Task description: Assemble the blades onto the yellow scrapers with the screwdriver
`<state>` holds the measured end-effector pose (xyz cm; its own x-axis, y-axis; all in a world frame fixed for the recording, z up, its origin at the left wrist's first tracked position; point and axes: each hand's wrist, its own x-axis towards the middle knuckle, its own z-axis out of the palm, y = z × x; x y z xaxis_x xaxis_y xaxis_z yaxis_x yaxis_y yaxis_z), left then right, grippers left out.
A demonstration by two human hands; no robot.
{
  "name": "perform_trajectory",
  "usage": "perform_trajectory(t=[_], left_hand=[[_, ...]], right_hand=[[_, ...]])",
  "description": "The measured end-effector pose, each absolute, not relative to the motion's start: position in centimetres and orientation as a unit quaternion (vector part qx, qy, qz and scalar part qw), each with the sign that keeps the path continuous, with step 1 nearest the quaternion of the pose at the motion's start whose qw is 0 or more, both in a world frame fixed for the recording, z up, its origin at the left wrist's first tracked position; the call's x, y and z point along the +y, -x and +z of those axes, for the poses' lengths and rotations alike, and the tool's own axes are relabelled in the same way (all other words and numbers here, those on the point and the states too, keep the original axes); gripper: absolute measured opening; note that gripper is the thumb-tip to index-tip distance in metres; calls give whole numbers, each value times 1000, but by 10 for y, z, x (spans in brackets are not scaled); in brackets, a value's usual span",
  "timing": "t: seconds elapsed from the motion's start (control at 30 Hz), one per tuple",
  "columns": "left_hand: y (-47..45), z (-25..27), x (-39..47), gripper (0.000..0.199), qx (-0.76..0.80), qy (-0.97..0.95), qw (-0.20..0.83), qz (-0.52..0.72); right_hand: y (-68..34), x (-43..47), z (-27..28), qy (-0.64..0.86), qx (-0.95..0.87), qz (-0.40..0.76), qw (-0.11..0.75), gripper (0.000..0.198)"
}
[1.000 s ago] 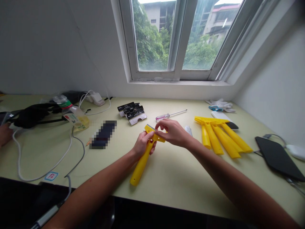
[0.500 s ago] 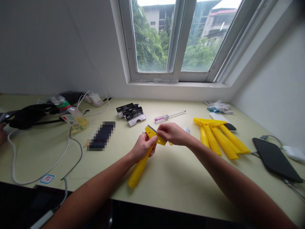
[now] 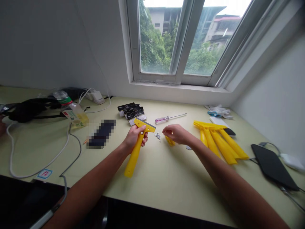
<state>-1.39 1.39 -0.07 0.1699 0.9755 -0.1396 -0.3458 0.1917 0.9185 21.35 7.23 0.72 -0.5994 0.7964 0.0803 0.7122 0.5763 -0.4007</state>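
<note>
My left hand (image 3: 132,138) is closed around the neck of a yellow scraper (image 3: 134,156). Its handle points down toward the table's front edge, and a thin grey blade (image 3: 147,123) lies along the far edge of its wide head. To the right, my right hand (image 3: 177,133) hovers with fingers drawn together; whatever is between the fingertips is hidden. Small yellow plastic pieces (image 3: 170,141) are below that hand, partly covered by it. Between my hands lies a small pile of silvery nuts (image 3: 157,136).
Several yellow scrapers (image 3: 222,141) lie fanned at the right, near a black device (image 3: 274,167). A screwdriver (image 3: 163,120) and black-and-white small boxes (image 3: 131,111) are behind my hands. On the left stand a tilted bottle (image 3: 73,111) and cables (image 3: 64,156); white gloves (image 3: 220,111) lie back right.
My right hand has let go of the scraper head's blade and moved right, over the yellow pieces. The left hand has shifted the scraper slightly left, and the pile of nuts now shows.
</note>
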Motion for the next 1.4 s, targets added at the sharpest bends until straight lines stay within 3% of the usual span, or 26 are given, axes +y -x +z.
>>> perform_trajectory(t=[0.37, 0.67, 1.03, 1.4], left_hand=[[28, 8, 27, 30, 402, -335, 598, 607], [21, 3, 22, 27, 400, -338, 612, 593], [14, -2, 19, 28, 408, -352, 612, 579], [14, -3, 18, 29, 404, -357, 612, 578]], right_hand=[[-153, 58, -8, 386, -917, 44, 93, 20], [-133, 55, -15, 391, -917, -5, 79, 27], [-169, 68, -5, 412, -905, 22, 106, 24], [-184, 74, 10, 427, -896, 92, 72, 21]])
